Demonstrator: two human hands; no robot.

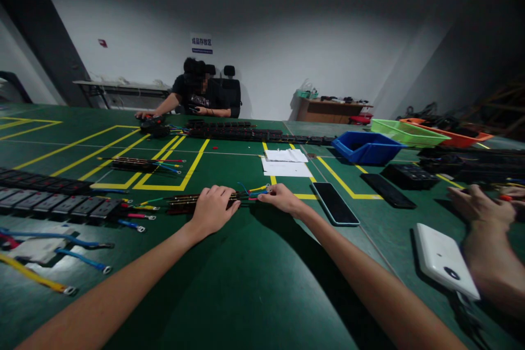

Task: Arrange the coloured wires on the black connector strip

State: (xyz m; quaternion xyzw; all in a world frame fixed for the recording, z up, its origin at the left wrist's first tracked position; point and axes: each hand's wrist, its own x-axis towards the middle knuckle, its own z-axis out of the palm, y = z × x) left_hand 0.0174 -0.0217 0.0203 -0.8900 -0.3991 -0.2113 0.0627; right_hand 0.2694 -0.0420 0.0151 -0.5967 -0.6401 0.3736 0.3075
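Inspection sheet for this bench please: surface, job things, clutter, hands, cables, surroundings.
Surface: green table, marked with yellow lines.
Job's things: dark, slim wired strip, partly hidden.
Clutter: dark-screened phone, white device, papers, blue bin.
Hands: left hand gripping the strip; right hand pinching wire ends.
Cables: yellow cable and blue cable, ring-tipped, at left.
Surroundings: seated person across the table; another person's hand at right.

Middle of a dark strip hidden under the left hand, wire ends at the right hand too small to tell, black socket strips cut off at left, co-worker's forearm cut off at right, far sign's lower line unreadably small.
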